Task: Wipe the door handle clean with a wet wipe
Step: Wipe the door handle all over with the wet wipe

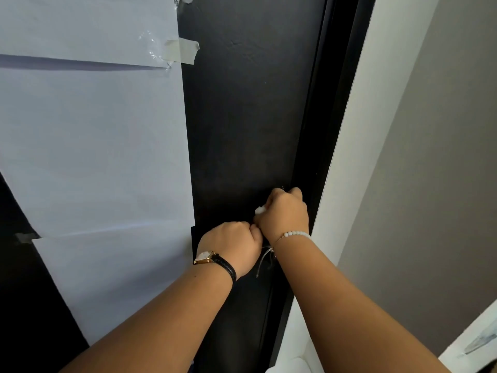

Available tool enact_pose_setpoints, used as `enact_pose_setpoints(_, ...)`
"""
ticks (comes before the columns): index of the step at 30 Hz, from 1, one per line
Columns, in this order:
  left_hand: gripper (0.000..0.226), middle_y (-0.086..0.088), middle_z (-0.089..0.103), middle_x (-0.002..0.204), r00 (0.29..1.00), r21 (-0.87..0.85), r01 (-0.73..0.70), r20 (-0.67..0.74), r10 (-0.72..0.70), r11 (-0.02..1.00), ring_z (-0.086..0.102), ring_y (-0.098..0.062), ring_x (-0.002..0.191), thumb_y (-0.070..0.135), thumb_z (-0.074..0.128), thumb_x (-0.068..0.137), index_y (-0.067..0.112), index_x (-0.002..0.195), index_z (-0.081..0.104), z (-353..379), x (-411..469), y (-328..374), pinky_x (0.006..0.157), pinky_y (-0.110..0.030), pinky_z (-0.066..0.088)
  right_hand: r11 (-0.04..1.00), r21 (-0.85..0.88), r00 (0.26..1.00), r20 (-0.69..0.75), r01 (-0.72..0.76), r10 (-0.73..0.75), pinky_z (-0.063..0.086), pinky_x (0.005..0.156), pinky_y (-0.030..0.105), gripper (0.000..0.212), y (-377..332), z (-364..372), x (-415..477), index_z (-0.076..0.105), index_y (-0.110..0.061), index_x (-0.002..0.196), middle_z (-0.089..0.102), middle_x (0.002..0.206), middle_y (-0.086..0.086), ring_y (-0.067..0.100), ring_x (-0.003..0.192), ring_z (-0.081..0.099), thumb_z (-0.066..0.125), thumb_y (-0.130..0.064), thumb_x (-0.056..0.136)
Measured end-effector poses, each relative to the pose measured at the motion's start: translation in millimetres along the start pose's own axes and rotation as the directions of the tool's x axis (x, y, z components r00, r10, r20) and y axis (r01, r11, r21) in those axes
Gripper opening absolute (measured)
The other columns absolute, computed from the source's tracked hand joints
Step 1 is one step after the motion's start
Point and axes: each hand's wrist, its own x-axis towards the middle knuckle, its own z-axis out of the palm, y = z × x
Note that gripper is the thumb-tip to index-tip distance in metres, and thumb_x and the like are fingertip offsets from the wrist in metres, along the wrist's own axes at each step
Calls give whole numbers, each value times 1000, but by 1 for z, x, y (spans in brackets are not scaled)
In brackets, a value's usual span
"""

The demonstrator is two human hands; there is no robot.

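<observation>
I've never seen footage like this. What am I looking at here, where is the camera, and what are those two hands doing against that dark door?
There is no machine here: a person wears one camera on the head, looking forward and down along both arms. In front is a black door with white paper sheets taped to it. The left hand, with a watch on its wrist, is closed in a fist near the door's edge. The right hand, with a bead bracelet, is also closed, and a bit of white wet wipe pokes out of it. The door handle is mostly hidden behind the hands, so I cannot say how it looks.
</observation>
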Motion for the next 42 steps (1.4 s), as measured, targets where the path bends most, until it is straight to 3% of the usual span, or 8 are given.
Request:
enact_pose_setpoints(7,39,6,48,59,1000,-26,-5,-7,4,1000,48,-12,54,36,28,95,23,65,50,0,-1,-1,46,-24,32,953,289,996,25,-87,83,44,68,27,25,8,-2,-2,51,-21,61,49,100,3,24,86,56,73,-17,71)
enact_pose_setpoints(11,38,3,52,66,1000,-14,-18,-14,18,1000,53,-16,63,34,27,96,20,72,53,-1,-1,0,47,-25,32,804,555,969,19,-216,247,49,57,24,10,24,-5,-7,66,-11,72,63,70,4,20,68,61,70,-18,77)
enact_pose_setpoints(15,37,3,49,64,1000,9,-25,-12,25,1000,51,-16,64,33,27,96,19,72,52,-1,-1,1,46,-23,31,650,685,916,63,-328,396,49,61,26,22,39,-4,-7,65,-21,58,62,61,1,19,64,60,69,-19,80)
enact_pose_setpoints(24,40,3,50,64,999,48,-31,-12,32,998,51,-15,63,33,25,96,17,79,58,0,1,1,44,-22,30,575,589,820,347,-568,455,47,97,38,9,47,2,-3,69,-20,89,68,107,9,28,102,63,62,-25,86)
enact_pose_setpoints(30,39,4,45,60,1000,58,-28,-12,29,998,48,-14,59,33,25,97,18,77,55,2,2,0,45,-21,30,-120,812,673,547,-572,497,58,62,45,6,49,20,-25,65,-12,82,68,92,20,34,80,66,65,-6,81)
enact_pose_setpoints(35,36,5,44,58,1000,57,-10,-10,11,998,43,-10,53,34,25,97,21,74,50,5,3,0,44,-21,29,84,898,769,319,-433,554,57,71,41,25,43,29,-31,67,-15,76,67,91,13,30,81,65,54,4,85)
enact_pose_setpoints(38,36,4,46,60,1000,59,-9,-7,9,998,46,-11,55,34,25,97,21,75,51,5,3,0,45,-21,30,361,871,837,97,-334,539,55,80,33,26,40,31,-35,67,-14,78,65,89,10,26,85,63,53,7,84)
enact_pose_setpoints(42,40,2,52,67,1000,72,-20,-10,20,997,50,-14,61,34,24,97,18,83,59,4,2,1,45,-21,31,414,882,864,-13,-227,503,54,59,13,20,40,36,-37,68,-5,88,65,95,11,19,80,62,60,11,79)
